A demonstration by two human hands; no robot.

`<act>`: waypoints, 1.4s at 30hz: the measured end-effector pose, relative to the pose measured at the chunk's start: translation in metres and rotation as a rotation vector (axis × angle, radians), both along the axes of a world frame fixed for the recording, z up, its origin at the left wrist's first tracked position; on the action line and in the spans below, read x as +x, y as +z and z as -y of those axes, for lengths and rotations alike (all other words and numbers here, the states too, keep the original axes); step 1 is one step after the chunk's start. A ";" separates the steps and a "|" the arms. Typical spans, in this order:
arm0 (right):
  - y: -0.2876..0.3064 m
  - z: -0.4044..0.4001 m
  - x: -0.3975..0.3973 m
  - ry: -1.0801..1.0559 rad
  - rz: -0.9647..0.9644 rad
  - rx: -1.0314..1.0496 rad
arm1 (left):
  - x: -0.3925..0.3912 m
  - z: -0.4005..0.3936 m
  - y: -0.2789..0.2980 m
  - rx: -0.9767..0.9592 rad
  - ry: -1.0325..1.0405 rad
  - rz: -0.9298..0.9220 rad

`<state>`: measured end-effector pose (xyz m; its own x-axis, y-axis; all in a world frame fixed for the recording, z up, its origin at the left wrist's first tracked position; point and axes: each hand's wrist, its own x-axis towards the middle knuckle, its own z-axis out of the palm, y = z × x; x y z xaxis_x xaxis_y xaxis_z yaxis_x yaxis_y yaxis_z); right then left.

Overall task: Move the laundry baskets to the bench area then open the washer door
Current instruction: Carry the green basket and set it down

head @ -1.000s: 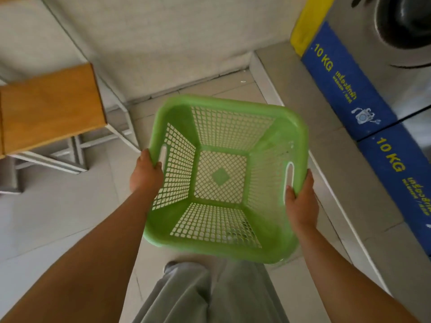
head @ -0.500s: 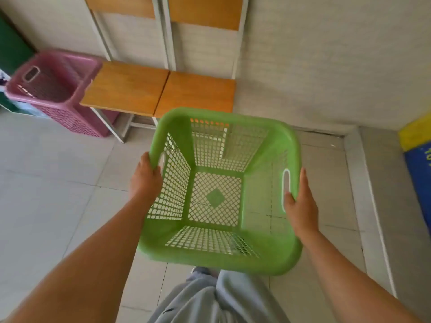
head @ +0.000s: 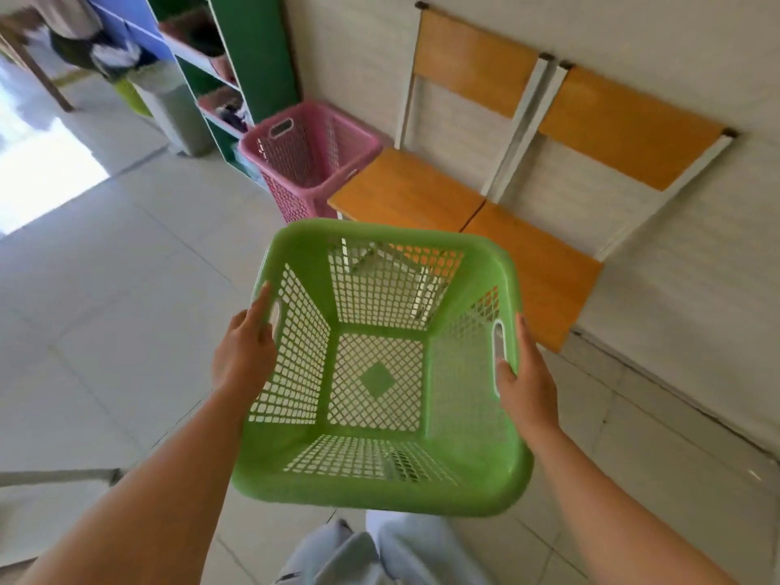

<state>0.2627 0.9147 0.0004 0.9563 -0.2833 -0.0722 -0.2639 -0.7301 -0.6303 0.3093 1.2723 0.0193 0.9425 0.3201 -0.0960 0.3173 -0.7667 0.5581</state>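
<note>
1. Because the green basket (head: 382, 369) is empty and made of thin mesh plastic, I judge it light and easy to carry, though its walls would likely flex if squeezed hard.
2. The left hand (head: 242, 356) sits at the basket's 9 o'clock side, fingers closed around the rim beside the handle slot, with the index finger lying along the rim's outer edge.
3. The right hand (head: 527, 382) sits at 3 o'clock, clamped on the rim at the other handle slot, with the thumb hooked inside.
4. The basket hangs in the air in front of the person's legs, held level between both hands, mouth up, with the tiled floor (head: 126, 310) visible through its mesh.
5. The wooden bench (head: 464, 204) stands against the wall at 12 to 1 o'clock from the basket, near but not touching it.
6. A pink basket (head: 312, 162) stands on the floor at 11 o'clock, just beside the bench's end, with a green shelf (head: 253, 57) behind it.
7. The two slots are the best holds: smooth plastic could slip in a flat grasp, while a hooked thumb locks it.
8. Setting it down needs little care, since it does not look fragile.
9. The washer is out of view.
</note>
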 end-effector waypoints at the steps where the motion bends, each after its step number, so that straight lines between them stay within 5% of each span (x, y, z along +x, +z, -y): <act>1: 0.001 -0.008 0.017 0.028 0.003 0.000 | 0.007 -0.009 0.000 0.004 0.023 0.003; 10: -0.007 -0.118 0.161 0.177 0.024 0.039 | 0.086 -0.123 -0.004 0.007 0.199 -0.003; 23: 0.020 -0.327 0.357 0.064 0.174 0.042 | 0.307 -0.322 0.052 0.023 0.150 0.125; 34: 0.075 -0.358 0.513 -0.142 0.505 0.109 | 0.512 -0.343 0.132 -0.022 0.058 0.439; 42: 0.065 -0.333 0.607 -0.267 0.477 0.063 | 0.652 -0.306 0.117 -0.054 -0.083 0.493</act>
<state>0.8696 1.2478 0.0654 0.7824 -0.5302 0.3269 -0.1093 -0.6335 -0.7660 0.9618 1.5785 0.1365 0.9020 0.2494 0.3525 -0.0545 -0.7440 0.6660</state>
